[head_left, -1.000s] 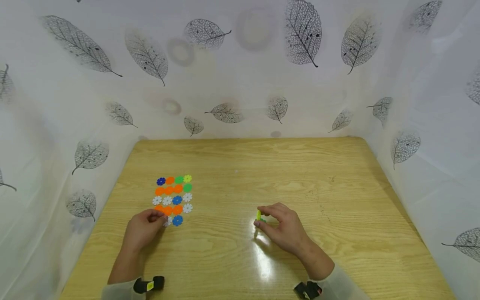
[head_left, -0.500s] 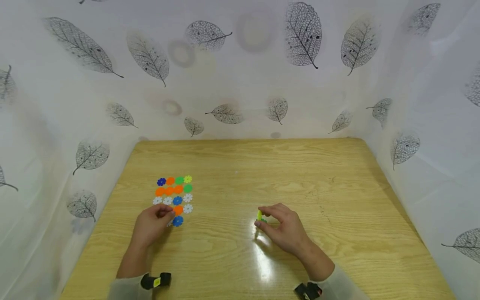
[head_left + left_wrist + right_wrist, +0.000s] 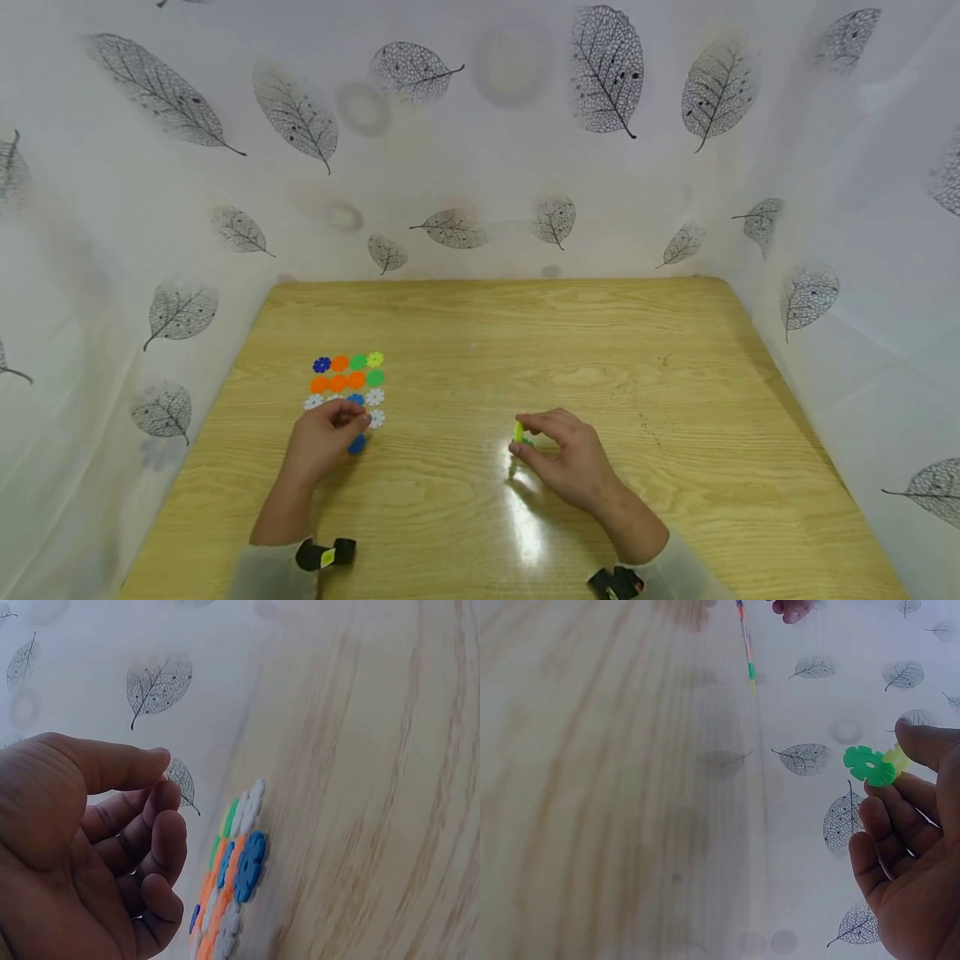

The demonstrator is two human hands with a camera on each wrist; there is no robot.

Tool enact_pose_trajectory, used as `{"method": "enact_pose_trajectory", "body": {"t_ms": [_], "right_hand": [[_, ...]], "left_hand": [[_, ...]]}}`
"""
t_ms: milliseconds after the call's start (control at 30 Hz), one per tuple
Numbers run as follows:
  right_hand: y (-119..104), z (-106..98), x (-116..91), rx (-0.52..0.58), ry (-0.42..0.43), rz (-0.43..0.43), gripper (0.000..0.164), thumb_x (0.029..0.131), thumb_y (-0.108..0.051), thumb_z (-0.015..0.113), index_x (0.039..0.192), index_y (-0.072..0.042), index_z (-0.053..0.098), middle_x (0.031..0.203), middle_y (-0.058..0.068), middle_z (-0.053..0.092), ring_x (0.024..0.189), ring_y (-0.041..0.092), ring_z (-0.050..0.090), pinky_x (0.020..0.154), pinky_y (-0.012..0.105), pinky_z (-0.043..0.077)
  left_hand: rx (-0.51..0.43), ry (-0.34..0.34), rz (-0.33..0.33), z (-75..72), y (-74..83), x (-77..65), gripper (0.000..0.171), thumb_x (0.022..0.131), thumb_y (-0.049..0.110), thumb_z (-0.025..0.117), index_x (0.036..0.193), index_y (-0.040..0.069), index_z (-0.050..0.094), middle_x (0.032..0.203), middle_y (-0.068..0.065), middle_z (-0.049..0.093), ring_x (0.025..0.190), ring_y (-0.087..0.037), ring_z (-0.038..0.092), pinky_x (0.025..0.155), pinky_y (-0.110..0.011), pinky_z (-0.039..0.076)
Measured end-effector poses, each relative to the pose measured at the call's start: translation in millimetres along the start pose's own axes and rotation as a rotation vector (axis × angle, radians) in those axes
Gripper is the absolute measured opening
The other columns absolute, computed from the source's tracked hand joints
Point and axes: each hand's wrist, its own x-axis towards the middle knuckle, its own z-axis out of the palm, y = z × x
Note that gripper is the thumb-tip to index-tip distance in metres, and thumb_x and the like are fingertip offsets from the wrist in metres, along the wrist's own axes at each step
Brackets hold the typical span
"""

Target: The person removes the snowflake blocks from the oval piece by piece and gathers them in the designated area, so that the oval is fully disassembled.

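My left hand (image 3: 321, 440) hovers over the near rows of flower-shaped plastic discs at the table's left. Its thumb and index finger meet at the tips, the other fingers curl, and nothing shows between them in the left wrist view. It hides several discs in the head view; a blue disc (image 3: 356, 444) and a white disc (image 3: 377, 418) still show beside it. Right of the table's middle, my right hand (image 3: 572, 454) pinches a yellow disc (image 3: 518, 431) between thumb and fingers. A green disc (image 3: 866, 765) is attached to that yellow one and sticks out past the fingertips.
Orange discs (image 3: 337, 382), a dark blue disc (image 3: 322, 365) and green discs (image 3: 375, 378) lie in rows beyond my left hand. The wooden table (image 3: 465, 517) is bordered at the back and sides by a white leaf-print cloth (image 3: 480, 167).
My left hand has moved rightward and slightly away across the near rows, covering orange discs that showed before. The right hand stays in place with the joined yellow and green discs.
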Motion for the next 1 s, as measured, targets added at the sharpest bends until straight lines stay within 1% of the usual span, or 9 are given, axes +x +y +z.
{"method": "enact_pose_trajectory", "body": {"t_ms": [333, 433, 533, 667, 767, 900, 1000], "right_hand": [[-1.4, -0.7, 1.1, 0.019, -0.007, -0.011, 0.035, 0.085, -0.015, 0.087, 0.117, -0.007, 0.077, 0.108, 0.0, 0.076, 0.099, 0.018, 0.07, 0.075, 0.046, 0.06], [-1.0, -0.9, 1.3, 0.012, -0.005, -0.027, 0.035, 0.085, -0.015, 0.087, 0.117, -0.007, 0.076, 0.108, 0.001, 0.076, 0.099, 0.019, 0.07, 0.077, 0.044, 0.06], [-0.9, -0.9, 1.4, 0.013, -0.002, -0.04, 0.035, 0.085, -0.014, 0.086, 0.118, -0.006, 0.076, 0.108, 0.002, 0.076, 0.098, 0.02, 0.07, 0.078, 0.042, 0.06], [-1.2, -1.0, 1.4, 0.014, -0.004, -0.039, 0.035, 0.085, -0.015, 0.087, 0.118, -0.006, 0.076, 0.108, 0.001, 0.076, 0.099, 0.02, 0.07, 0.079, 0.038, 0.06], [-1.4, -1.2, 1.4, 0.006, -0.006, -0.032, 0.036, 0.085, -0.016, 0.087, 0.118, -0.007, 0.076, 0.109, 0.0, 0.076, 0.1, 0.018, 0.069, 0.081, 0.036, 0.059], [-1.7, -1.6, 1.5, 0.007, -0.005, -0.036, 0.035, 0.085, -0.015, 0.087, 0.118, -0.007, 0.076, 0.109, 0.0, 0.076, 0.1, 0.019, 0.07, 0.081, 0.035, 0.059], [-1.8, -1.9, 1.7, 0.007, -0.002, -0.046, 0.035, 0.085, -0.014, 0.087, 0.118, -0.006, 0.076, 0.109, 0.001, 0.076, 0.1, 0.019, 0.07, 0.081, 0.036, 0.059]], "left_hand": [[-0.063, -0.017, 0.03, 8.6, 10.5, 2.0, 0.018, 0.096, 0.026, 0.076, 0.104, 0.009, 0.076, 0.096, -0.003, 0.072, 0.087, -0.018, 0.064, 0.076, -0.03, 0.052], [-0.079, -0.016, 0.033, 11.9, 14.3, 2.8, 0.019, 0.095, 0.026, 0.076, 0.104, 0.009, 0.076, 0.096, -0.003, 0.073, 0.087, -0.018, 0.063, 0.074, -0.03, 0.053], [-0.073, -0.025, 0.043, 14.8, 17.2, 3.2, 0.019, 0.095, 0.027, 0.077, 0.104, 0.01, 0.075, 0.096, -0.002, 0.073, 0.086, -0.018, 0.063, 0.073, -0.031, 0.053], [-0.069, -0.052, 0.068, 18.8, 20.3, 3.5, 0.021, 0.095, 0.029, 0.077, 0.103, 0.01, 0.075, 0.096, -0.002, 0.072, 0.086, -0.018, 0.063, 0.074, -0.032, 0.053], [-0.082, -0.071, 0.073, 22.2, 22.8, 3.7, 0.021, 0.095, 0.03, 0.077, 0.102, 0.011, 0.074, 0.096, -0.002, 0.071, 0.086, -0.018, 0.063, 0.072, -0.032, 0.053], [-0.097, -0.089, 0.069, 26.3, 26.8, 2.5, 0.02, 0.096, 0.03, 0.077, 0.102, 0.011, 0.074, 0.095, -0.001, 0.07, 0.084, -0.018, 0.062, 0.071, -0.032, 0.053], [-0.105, -0.094, 0.08, 30.0, 30.8, 1.8, 0.018, 0.095, 0.028, 0.077, 0.101, 0.012, 0.074, 0.094, -0.001, 0.07, 0.084, -0.017, 0.063, 0.073, -0.033, 0.053]]}}
